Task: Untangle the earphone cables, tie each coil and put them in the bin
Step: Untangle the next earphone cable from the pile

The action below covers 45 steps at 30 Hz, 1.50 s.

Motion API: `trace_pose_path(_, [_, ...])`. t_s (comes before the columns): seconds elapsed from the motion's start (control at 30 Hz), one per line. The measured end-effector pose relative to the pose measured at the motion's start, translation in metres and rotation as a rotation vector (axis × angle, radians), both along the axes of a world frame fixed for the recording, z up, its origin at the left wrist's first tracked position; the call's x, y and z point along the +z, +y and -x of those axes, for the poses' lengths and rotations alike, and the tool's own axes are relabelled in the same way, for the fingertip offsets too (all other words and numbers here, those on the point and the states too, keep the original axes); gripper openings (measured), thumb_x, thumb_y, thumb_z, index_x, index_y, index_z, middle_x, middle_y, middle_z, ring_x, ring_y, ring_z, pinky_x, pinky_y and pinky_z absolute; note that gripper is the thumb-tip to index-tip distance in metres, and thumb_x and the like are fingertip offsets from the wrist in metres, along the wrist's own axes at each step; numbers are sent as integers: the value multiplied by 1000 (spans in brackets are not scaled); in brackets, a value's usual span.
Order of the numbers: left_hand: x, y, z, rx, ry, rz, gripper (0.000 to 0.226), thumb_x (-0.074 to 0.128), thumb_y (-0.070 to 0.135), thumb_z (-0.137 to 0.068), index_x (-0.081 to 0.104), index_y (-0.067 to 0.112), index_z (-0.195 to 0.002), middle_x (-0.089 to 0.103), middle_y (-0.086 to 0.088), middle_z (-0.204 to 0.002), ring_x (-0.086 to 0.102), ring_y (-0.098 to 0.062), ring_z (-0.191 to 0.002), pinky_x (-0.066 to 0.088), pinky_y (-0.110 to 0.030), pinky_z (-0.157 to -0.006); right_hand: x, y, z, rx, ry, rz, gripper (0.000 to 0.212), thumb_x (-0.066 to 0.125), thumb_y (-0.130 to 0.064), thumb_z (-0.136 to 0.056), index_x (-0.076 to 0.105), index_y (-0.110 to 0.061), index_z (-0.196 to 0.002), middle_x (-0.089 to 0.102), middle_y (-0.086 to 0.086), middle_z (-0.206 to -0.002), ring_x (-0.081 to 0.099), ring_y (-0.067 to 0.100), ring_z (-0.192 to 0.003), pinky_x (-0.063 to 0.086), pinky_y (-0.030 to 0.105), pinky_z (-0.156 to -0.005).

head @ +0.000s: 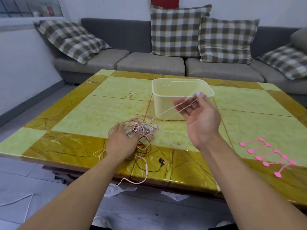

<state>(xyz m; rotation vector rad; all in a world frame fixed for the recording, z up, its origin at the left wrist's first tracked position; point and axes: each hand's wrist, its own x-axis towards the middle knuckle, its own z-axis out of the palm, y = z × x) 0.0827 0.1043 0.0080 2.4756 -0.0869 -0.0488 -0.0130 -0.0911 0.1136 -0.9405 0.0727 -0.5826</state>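
Left hand (pixel 122 143) flat over tangle (pixel 141 130), fingertips hidden, right hand (pixel 197 112) grip pinching blurred strands (pixel 171 110) before bin (pixel 182 97)

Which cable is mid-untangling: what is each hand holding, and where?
Right hand pinches the pale pink earphone cable near its earbud end; left hand presses the tangle.
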Motion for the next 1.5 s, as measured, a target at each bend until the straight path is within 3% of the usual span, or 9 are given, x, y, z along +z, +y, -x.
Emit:
trace_pose_path(0.17, [-1,4,-4,41,-51,58,43,41,22,-102,53,10,-142,47,-13,-153,43,-36,-139,37,-50,-112,4,-24,6,-206,30,-1,27,40,-15,-109,52,-15,-85,49,1,-57,48,17,-52,43,29,-52])
trace_pose_path(0.43, [13,9,-11,252,-200,188,40,39,10,-101,61,15,-134,64,-18,-131,57,-42,-120,45,-48,-98,-15,-66,10,-661,225,-30,27,30,-20,-111,46,-19,-89,52,-2,-55,49,12,-42,41,23,-45])
trace_pose_path(0.6, [16,20,-13,257,-194,280,52,43,-2,-89,60,19,-134,64,-13,-130,61,-36,-112,52,-50,-93,-34,-80,6,-663,474,53,22,28,-20,-109,49,-18,-104,52,2,-66,51,9,-42,35,25,-46])
trace_pose_path(0.77, [25,18,-5,128,-72,333,48,55,18,-79,59,29,-126,66,8,-124,65,-19,-85,55,-44,-89,-55,-76,5,-216,822,432,23,47,-19,-105,63,-9,-119,69,7,-89,64,21,-74,47,34,-65])
trace_pose_path(0.9, [34,16,1,56,36,323,61,45,26,-59,57,35,-118,66,13,-118,66,-22,-87,56,-48,-86,-61,-65,-1,-277,946,852,43,63,-24,-95,55,-15,-136,59,7,-136,51,32,-130,41,41,-102])
trace_pose_path(1.0, [37,13,5,89,-54,227,63,51,21,-63,59,30,-125,61,3,-130,57,-25,-112,43,-48,-104,-60,-55,-3,-396,1007,1298,67,67,-25,-90,41,-21,-151,42,5,-152,34,32,-141,33,44,-112])
trace_pose_path(1.2, [38,8,14,-106,-456,211,54,59,-9,-68,66,23,-111,56,16,-108,45,-17,-117,31,-35,-100,-64,-27,-17,-68,811,1379,7,77,-29,-85,72,-31,-90,68,-14,-88,66,13,-87,56,34,-81])
trace_pose_path(1.3, [34,1,19,-333,-363,151,37,61,3,-80,69,26,-107,52,26,-97,46,-9,-106,35,-32,-98,-81,-21,-21,13,934,1508,21,80,-45,-82,73,-33,-98,69,-8,-98,66,18,-89,56,34,-78])
trace_pose_path(1.5, [18,0,10,-480,-341,-104,10,70,37,-91,74,28,-94,72,11,-101,56,-15,-106,40,-40,-99,-92,-22,-28,-26,995,1526,21,70,-18,-90,70,-32,-74,71,2,-99,67,23,-85,55,32,-73])
